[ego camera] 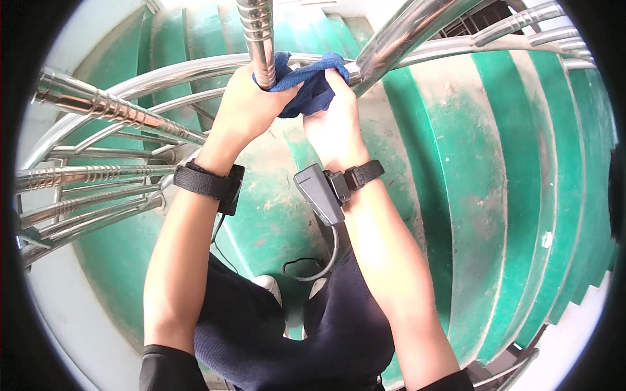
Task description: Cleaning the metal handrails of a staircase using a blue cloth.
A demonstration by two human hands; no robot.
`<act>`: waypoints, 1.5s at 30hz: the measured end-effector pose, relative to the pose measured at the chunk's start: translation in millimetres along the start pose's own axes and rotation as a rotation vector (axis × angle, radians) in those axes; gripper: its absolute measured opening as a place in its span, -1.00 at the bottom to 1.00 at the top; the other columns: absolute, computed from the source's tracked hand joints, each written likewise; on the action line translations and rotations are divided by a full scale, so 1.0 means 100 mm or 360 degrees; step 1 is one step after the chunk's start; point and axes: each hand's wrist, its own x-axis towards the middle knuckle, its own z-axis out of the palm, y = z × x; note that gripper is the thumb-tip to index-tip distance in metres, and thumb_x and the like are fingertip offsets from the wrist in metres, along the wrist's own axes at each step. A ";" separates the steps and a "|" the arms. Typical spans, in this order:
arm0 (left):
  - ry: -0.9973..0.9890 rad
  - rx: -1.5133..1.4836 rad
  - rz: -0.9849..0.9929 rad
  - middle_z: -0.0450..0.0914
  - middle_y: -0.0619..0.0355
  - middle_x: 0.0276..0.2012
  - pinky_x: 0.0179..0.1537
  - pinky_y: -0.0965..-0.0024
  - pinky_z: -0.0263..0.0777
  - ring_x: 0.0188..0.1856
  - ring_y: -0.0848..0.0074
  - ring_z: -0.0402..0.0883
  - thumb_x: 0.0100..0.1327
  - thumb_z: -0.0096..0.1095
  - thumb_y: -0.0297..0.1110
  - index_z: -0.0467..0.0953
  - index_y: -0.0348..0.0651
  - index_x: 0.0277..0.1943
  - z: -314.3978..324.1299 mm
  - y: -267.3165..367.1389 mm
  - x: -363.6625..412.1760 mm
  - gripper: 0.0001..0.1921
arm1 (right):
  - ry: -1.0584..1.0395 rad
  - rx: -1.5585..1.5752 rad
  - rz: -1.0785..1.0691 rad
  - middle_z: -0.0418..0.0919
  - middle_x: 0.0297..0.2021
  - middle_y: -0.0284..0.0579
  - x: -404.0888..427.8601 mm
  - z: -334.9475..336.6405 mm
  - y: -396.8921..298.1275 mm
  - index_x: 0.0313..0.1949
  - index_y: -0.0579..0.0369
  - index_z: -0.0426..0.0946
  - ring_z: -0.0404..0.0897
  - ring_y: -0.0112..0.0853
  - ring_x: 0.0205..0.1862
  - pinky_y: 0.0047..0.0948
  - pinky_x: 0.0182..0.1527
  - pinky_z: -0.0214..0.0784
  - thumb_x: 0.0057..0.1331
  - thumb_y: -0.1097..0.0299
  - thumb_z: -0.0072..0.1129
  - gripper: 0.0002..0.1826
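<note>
A blue cloth [313, 90] is bunched between my two hands at the stair railing. My left hand [254, 105] wraps round the lower part of an upright steel baluster [259, 39], its thumb pressing the cloth beside the post. On the other side my right hand [335, 112] grips the cloth's right end, thumb on top, close to a thick polished steel post [401, 39]. Part of the curved lower rail [195, 68] passes behind the cloth, which hides it there. The fingers of my left hand are mostly hidden behind the post.
Green-painted stair treads [464, 171] with worn edges curve down the right side. More steel balusters [122, 115] fan out at the left. Both wrists carry strapped devices; a cable [335, 254] loops from the right device [320, 193]. My shoes [269, 283] stand on a green step.
</note>
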 end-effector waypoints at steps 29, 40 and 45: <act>0.0804 0.0141 0.0170 0.30 -0.45 0.11 0.17 0.05 0.32 0.13 -0.25 0.39 0.08 0.26 -0.46 -0.03 -0.56 0.32 0.62 0.15 -0.52 -0.19 | -0.0016 -0.0831 0.0388 0.59 0.01 -0.31 -0.28 -0.32 -0.27 0.16 0.00 0.47 0.54 -0.53 0.02 -0.51 0.08 0.36 0.47 0.16 0.04 -0.65; 0.0534 -0.0006 -0.0046 0.45 -0.31 -0.14 0.01 0.02 0.39 -0.07 -0.16 0.49 0.07 0.11 -0.57 0.28 -0.40 0.07 0.18 0.23 -0.52 -0.56 | -0.0095 -0.1788 0.0583 0.57 -0.01 -0.27 -0.52 -0.12 -0.40 0.21 0.22 0.41 0.53 -0.54 -0.02 -0.42 0.08 0.35 0.47 -0.04 0.00 -0.43; 0.0592 -0.0073 -0.0067 0.43 -0.30 -0.12 0.00 -0.02 0.39 -0.07 -0.18 0.47 0.00 0.15 -0.61 0.31 -0.38 0.05 0.32 0.29 -0.47 -0.53 | -0.0105 -0.1677 0.0446 0.41 0.25 -0.16 -0.54 -0.14 -0.43 0.32 0.22 0.25 0.42 -0.42 0.24 -0.32 0.24 0.28 0.55 0.18 -0.15 -0.52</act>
